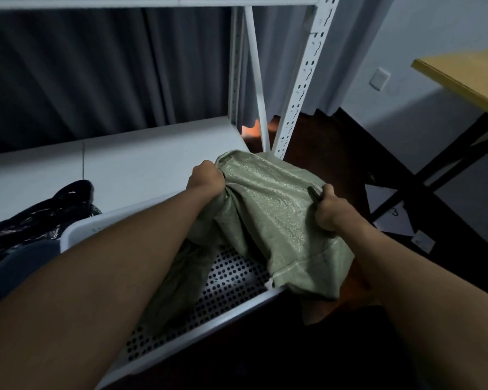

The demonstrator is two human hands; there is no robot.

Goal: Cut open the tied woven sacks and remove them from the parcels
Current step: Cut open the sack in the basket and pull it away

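At the far left a crumpled black plastic bag (pixel 40 218) lies on the white shelf board (pixel 141 161) of a metal rack, just beside the rim of a white perforated tray (pixel 231 280). The tray sits in front of the shelf, its holed floor bare in the middle.

The left hand (pixel 204 177) reaches forward over the tray and grips a bunched fold of a pale green woven sack (pixel 268 212), fingers curled tight into the fabric near its upper left corner. The sack hangs between both hands, draped partly into the tray and partly over the tray's right edge, with a stitched hem along its lower end. Whether a parcel is inside cannot be told.

The right hand (pixel 328 211) clutches the sack's right side, fingers closed on the cloth, and a slim dark tool (pixel 313 196) pokes out above the fist.

Further right a slotted white rack upright (pixel 302 88) rises from the dark floor, and a wooden tabletop (pixel 462 77) on black legs stands by the wall.
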